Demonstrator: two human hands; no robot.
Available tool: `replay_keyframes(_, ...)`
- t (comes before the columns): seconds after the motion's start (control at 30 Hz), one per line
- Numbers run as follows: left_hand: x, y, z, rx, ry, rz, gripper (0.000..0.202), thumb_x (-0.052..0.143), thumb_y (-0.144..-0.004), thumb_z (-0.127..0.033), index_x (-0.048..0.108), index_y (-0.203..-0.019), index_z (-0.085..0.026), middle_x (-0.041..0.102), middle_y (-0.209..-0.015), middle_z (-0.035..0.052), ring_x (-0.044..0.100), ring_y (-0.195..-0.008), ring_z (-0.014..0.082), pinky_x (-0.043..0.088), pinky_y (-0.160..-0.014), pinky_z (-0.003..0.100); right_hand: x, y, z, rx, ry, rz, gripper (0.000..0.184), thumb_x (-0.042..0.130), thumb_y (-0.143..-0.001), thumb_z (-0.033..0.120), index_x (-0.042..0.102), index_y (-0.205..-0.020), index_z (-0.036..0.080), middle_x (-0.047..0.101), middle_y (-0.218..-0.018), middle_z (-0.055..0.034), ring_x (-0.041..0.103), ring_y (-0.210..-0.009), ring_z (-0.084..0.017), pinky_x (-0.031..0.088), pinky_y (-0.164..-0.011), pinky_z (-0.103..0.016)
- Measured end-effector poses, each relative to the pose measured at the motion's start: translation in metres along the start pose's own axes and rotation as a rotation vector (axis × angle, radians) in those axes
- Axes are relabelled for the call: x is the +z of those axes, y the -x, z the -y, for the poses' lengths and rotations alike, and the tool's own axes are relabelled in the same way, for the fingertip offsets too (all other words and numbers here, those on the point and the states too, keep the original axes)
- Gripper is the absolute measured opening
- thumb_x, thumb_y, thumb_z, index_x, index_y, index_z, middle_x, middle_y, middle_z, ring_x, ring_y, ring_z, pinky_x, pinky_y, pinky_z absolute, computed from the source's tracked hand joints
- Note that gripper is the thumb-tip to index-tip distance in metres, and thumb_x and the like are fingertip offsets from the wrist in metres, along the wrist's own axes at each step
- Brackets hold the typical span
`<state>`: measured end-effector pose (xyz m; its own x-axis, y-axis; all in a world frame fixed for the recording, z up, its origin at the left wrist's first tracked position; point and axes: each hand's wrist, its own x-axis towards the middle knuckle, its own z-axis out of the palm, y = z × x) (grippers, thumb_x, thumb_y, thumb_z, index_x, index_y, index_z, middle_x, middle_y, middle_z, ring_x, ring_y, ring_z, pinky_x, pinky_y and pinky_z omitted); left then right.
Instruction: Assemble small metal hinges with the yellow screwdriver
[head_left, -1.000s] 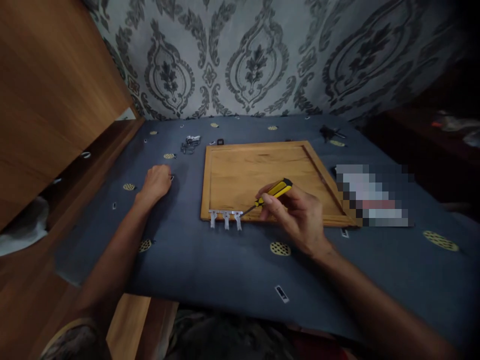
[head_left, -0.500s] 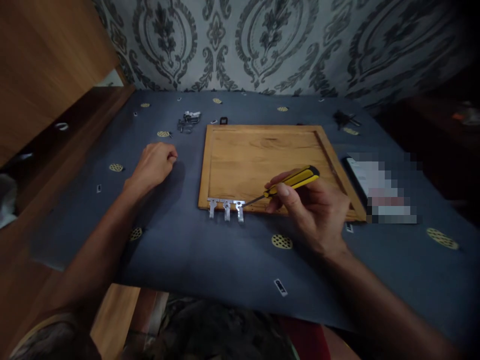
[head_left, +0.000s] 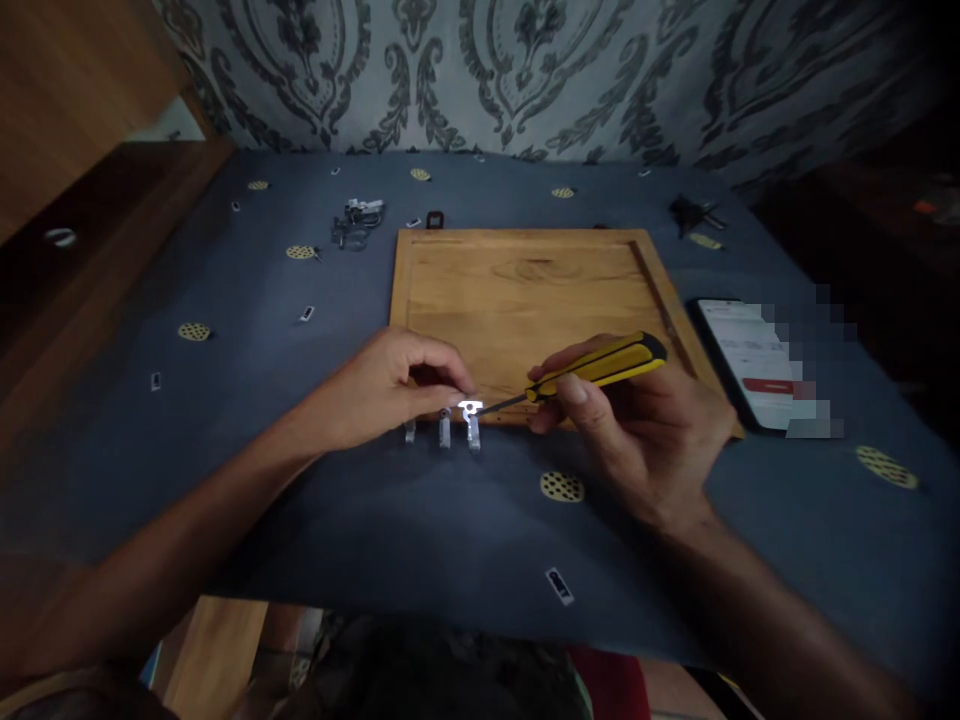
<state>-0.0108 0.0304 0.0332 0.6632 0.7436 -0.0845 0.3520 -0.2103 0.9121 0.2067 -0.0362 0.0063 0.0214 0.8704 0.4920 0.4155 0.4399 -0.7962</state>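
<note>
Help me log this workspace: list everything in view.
Framed rectangular wooden board: one, light brown, centre.
Flat metal brackets: three, silver, board's near edge.
Slender screwdriver: one, yellow and black, tip at rightmost bracket.
Metal pieces: several, silver-grey, back left.
Square ring: one, black, behind board.
Irregular object: one, black, back right.
Rectangular phone: one, pale screen, right of board.
Patterned cloth: one, blue-grey, under board.
Patterned backdrop: one, grey, far side.
Wooden furniture: count unclear, brown, left.
Left hand: one, at brackets.
Right hand: one, gripping screwdriver.
</note>
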Motion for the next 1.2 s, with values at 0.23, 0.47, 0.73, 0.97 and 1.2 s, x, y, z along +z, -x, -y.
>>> replay_keyframes(0.23,0.003,-0.008,-0.002,-0.022,-0.196,0.074,0.013,0.062,-0.087,-0.013,0.074,-0.090,-0.016,0.073,-0.075,-0.0005,0.063,-0.066,0.0110,0.045,-0.061,0.022,-0.004,0.001,-0.001,-0.094,0.020,0.063,0.006,0.066,-0.098,0.031,0.067,-0.094,0.027,0.068,-0.076,0.0011,0.066,-0.054,-0.014,0.053,-0.054,-0.031)
replay_keyframes(0.47,0.005,-0.012,-0.008,-0.023,-0.310,0.146,0.011,0.061,-0.091,-0.014,0.070,-0.089,-0.018,0.070,-0.077,-0.0036,0.062,-0.070,0.0113,0.043,-0.065,0.023,-0.006,0.000,0.002,-0.154,0.125,0.064,0.008,0.062,-0.100,0.032,0.065,-0.095,0.027,0.068,-0.076,-0.0016,0.070,-0.068,-0.019,0.054,-0.062,-0.034)
replay_keyframes(0.73,0.005,-0.016,-0.007,-0.038,-0.331,0.199,0.012,0.062,-0.092,-0.011,0.072,-0.092,-0.017,0.073,-0.086,-0.0023,0.065,-0.080,0.0119,0.045,-0.075,0.023,-0.008,-0.001,0.001,-0.186,0.166,0.087,0.014,0.063,-0.100,0.034,0.064,-0.091,0.023,0.064,-0.070,-0.0008,0.061,-0.057,-0.016,0.046,-0.054,-0.032)
replay_keyframes(0.97,0.004,-0.019,-0.005,-0.048,-0.372,0.249,0.014,0.059,-0.095,-0.020,0.071,-0.088,-0.018,0.071,-0.083,-0.0021,0.062,-0.074,0.0121,0.043,-0.068,0.023,-0.009,-0.001,0.006,-0.137,0.149,0.089,0.028,0.062,-0.096,0.052,0.063,-0.087,0.026,0.065,-0.071,-0.0005,0.060,-0.054,-0.015,0.047,-0.051,-0.033)
replay_keyframes(1.2,0.004,-0.025,-0.008,-0.014,-0.422,0.270,0.013,0.060,-0.091,-0.019,0.069,-0.081,-0.019,0.061,-0.064,-0.0049,0.056,-0.061,0.0114,0.040,-0.061,0.023,-0.009,0.000,0.006,-0.077,0.139,0.097,0.026,0.062,-0.098,0.051,0.064,-0.086,0.028,0.068,-0.073,-0.0002,0.063,-0.055,-0.016,0.050,-0.052,-0.034)
